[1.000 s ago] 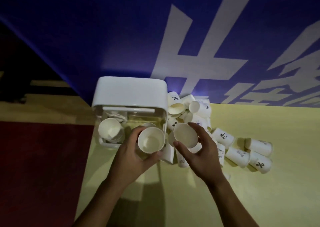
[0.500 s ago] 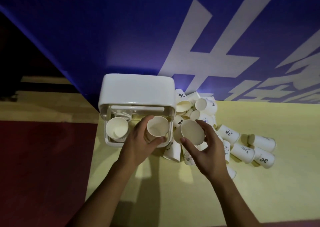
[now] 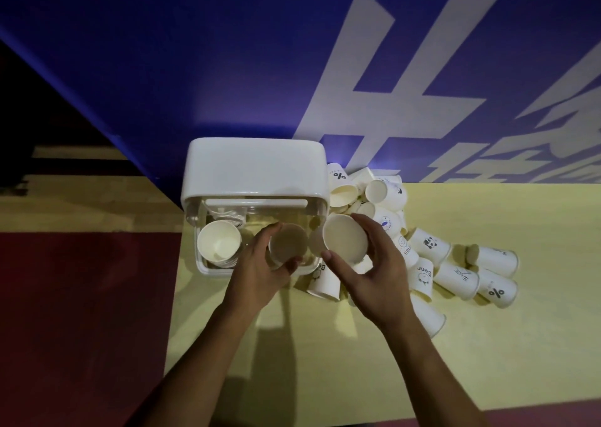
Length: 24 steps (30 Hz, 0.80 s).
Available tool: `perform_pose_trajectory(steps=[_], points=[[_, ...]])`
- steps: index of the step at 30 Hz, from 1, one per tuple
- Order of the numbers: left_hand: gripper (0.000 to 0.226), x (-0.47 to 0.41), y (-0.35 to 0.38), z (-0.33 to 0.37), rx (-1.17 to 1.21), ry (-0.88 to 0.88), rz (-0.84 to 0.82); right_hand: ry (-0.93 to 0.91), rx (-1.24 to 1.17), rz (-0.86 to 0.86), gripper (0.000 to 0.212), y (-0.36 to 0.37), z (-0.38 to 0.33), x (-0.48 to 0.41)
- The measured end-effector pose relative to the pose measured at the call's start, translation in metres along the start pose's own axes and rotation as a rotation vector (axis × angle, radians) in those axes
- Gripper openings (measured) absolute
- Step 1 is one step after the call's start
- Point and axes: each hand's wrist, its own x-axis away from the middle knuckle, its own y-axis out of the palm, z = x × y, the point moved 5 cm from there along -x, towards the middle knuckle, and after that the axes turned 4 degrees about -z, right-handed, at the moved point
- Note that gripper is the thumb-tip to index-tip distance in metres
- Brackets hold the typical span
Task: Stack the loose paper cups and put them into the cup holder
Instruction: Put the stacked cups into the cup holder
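Left hand: we are curling the fingers and thumb of our left hand [image 3: 260,273] round a paper cup [image 3: 287,243], mouth up, at the middle of the frame, over the right side of the cup holder [image 3: 253,166]. We cannot tell whether its base is already inside.
Right hand: our right hand [image 3: 377,277] is grasping a second cup [image 3: 344,239] near its rim, thumb on the lower side and fingers on the upper side. Its mouth is tilting toward us, just right of the first cup, by the holder's near right corner.
Cup holder: it is sitting at the upper middle of the frame on the yellow table [image 3: 487,361], white top above and clear walls below. A stack of cups [image 3: 218,243] is standing in its left side.
Loose cups: a heap [image 3: 455,273] of cups, mostly on their sides, is spreading from the holder toward the right of the frame.
Step in hand: we are judging that the two held cups are about to be nested, then seated in the holder. Most of the cups are waiting outside it.
Doing it well: we are aiming to turn both mouths the same way, line one base over the other mouth, and slide it in straight with a light squeeze, since thin paper rims buckle easily.
Risk: our right wrist is hovering over the heap, so a wide sweep could send cups rolling.
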Motion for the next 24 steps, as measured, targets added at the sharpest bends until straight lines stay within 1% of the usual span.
perform_pose_trajectory(steps=[1,2,3,4,5,6,7,8,9,10,11,12,14,16,18,19,21,24], points=[[0.061,0.000,-0.001,0.000,0.007,0.017,-0.012,-0.022,-0.010,-0.012,0.066,0.006,-0.005,-0.001],[0.043,0.000,-0.005,0.005,0.053,0.039,-0.007,-0.043,-0.015,-0.030,0.067,0.013,-0.010,-0.003],[0.026,0.001,-0.008,0.012,0.138,0.047,-0.019,-0.062,-0.016,-0.053,0.067,0.020,-0.013,-0.004],[0.022,0.001,-0.014,0.018,0.318,-0.009,-0.032,-0.080,-0.013,-0.078,0.068,0.028,-0.015,-0.005],[0.026,0.004,-0.016,0.022,0.425,0.021,-0.071,-0.094,-0.004,-0.104,0.068,0.035,-0.016,-0.006],[0.029,0.006,-0.013,0.025,0.443,0.024,-0.096,-0.103,0.009,-0.126,0.068,0.042,-0.016,-0.007],[0.034,0.007,-0.013,0.021,0.332,0.046,-0.092,-0.109,0.024,-0.142,0.067,0.047,-0.014,-0.008],[0.047,0.009,-0.012,0.016,0.189,0.074,-0.117,-0.115,0.038,-0.152,0.066,0.051,-0.012,-0.009],[0.071,0.012,-0.008,0.015,0.017,0.094,-0.177,-0.118,0.052,-0.162,0.066,0.056,-0.009,-0.009],[0.093,0.011,-0.005,0.009,0.038,0.021,-0.174,-0.114,0.065,-0.173,0.066,0.060,-0.006,-0.010],[0.105,0.011,-0.005,0.002,0.021,-0.018,-0.182,-0.104,0.079,-0.185,0.068,0.064,-0.003,-0.012],[0.109,0.013,-0.006,0.001,0.080,-0.058,-0.197,-0.093,0.098,-0.197,0.069,0.069,0.002,-0.014],[0.109,0.012,-0.006,0.000,0.184,-0.084,-0.183,-0.086,0.152,-0.225,0.072,0.079,0.011,-0.019],[0.101,0.014,-0.006,0.000,0.200,-0.094,-0.170,-0.062,0.204,-0.269,0.077,0.088,0.021,-0.023],[0.094,0.016,-0.006,0.001,0.191,-0.087,-0.164,-0.012,0.197,-0.316,0.082,0.094,0.029,-0.024],[0.092,0.017,-0.006,0.001,0.223,-0.092,-0.180,0.018,0.171,-0.336,0.083,0.095,0.032,-0.024],[0.092,0.019,-0.003,0.000,0.294,-0.101,-0.211,0.059,0.128,-0.362,0.084,0.098,0.039,-0.024],[0.096,0.019,0.001,-0.003,0.336,-0.103,-0.220,0.064,0.169,-0.392,0.087,0.098,0.046,-0.028]])
